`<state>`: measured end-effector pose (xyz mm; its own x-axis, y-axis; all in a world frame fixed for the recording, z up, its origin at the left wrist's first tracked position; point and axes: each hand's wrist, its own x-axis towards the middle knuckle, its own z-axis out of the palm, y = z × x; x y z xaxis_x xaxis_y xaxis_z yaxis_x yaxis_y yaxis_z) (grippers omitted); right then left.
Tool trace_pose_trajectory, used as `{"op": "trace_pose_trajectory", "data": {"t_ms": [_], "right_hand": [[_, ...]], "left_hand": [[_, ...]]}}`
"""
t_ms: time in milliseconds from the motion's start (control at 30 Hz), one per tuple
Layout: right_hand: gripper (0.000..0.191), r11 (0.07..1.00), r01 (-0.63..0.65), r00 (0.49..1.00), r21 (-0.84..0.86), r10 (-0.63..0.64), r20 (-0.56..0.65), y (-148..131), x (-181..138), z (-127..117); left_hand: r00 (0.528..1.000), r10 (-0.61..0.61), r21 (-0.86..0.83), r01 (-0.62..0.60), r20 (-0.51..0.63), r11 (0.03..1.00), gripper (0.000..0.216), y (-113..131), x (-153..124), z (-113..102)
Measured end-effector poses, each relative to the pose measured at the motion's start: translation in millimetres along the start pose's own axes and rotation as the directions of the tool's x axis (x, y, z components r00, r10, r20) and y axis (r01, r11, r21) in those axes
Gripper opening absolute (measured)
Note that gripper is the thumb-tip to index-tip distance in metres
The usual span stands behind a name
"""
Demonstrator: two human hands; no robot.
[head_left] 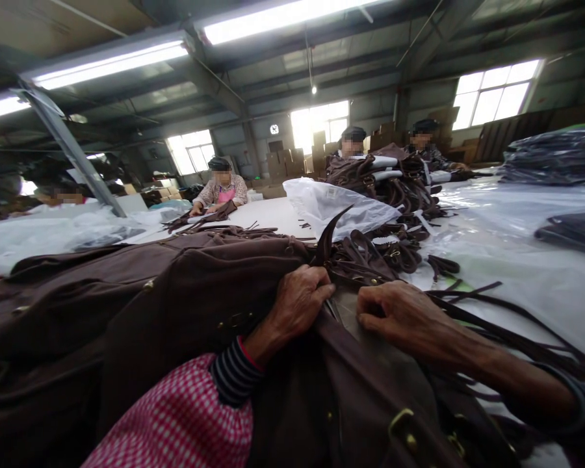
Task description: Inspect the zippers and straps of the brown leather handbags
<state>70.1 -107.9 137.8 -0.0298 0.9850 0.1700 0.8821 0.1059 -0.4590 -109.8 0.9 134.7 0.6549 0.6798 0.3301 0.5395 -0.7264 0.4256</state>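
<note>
A dark brown leather bag (365, 383) with brass buckles and studs lies in front of me, its opening showing a greyish lining (347, 311). My left hand (299, 299) is closed on the edge of the bag at that opening. Just beyond its knuckles a pointed brown strap (327, 240) sticks up. My right hand (394, 312) is a short way to the right, fingers curled in over the lining. Whatever those fingers hold, if anything, is hidden. More brown leather bags (190, 292) are heaped on my left, close against my forearm.
Straps with buckles (370, 253) and a pile of brown bags (370, 175) stand ahead. Clear plastic (507, 247) covers the table on the right, with wrapped goods (556, 153) stacked behind. A person (221, 188) works across the white table (268, 218); others sit farther off.
</note>
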Motion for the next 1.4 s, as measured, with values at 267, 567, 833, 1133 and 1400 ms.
{"op": "trace_pose_trajectory", "data": {"t_ms": [267, 567, 833, 1133, 1400], "right_hand": [[0.012, 1.0, 0.02, 1.0, -0.002, -0.02, -0.017, -0.2, 5.1, 9.7], [0.025, 0.984, 0.049, 0.994, -0.168, -0.066, -0.091, 0.4, 10.2, 19.9], [0.033, 0.974, 0.036, 0.999, -0.224, -0.038, -0.001, -14.1, 12.0, 15.8], [0.033, 0.978, 0.069, 0.997, -0.196, -0.073, -0.011, -16.7, 22.6, 19.9], [0.018, 0.969, 0.061, 0.998, -0.239, -0.054, 0.037, -15.9, 28.8, 22.1]], "left_hand": [[0.999, 0.046, -0.022, -0.046, 0.014, 0.999, 0.017, -4.2, -0.2, -0.2], [0.983, 0.137, -0.088, -0.126, 0.125, 0.988, 0.02, -4.9, -0.9, -11.0], [0.99, 0.107, -0.358, -0.066, 0.094, 0.931, 0.022, -11.1, 0.1, -11.6], [0.989, 0.127, -0.201, -0.11, 0.074, 0.973, 0.018, -12.5, 1.1, -17.4], [0.983, 0.165, -0.014, -0.164, 0.085, 0.986, 0.02, -9.7, -1.3, -18.8]]}}
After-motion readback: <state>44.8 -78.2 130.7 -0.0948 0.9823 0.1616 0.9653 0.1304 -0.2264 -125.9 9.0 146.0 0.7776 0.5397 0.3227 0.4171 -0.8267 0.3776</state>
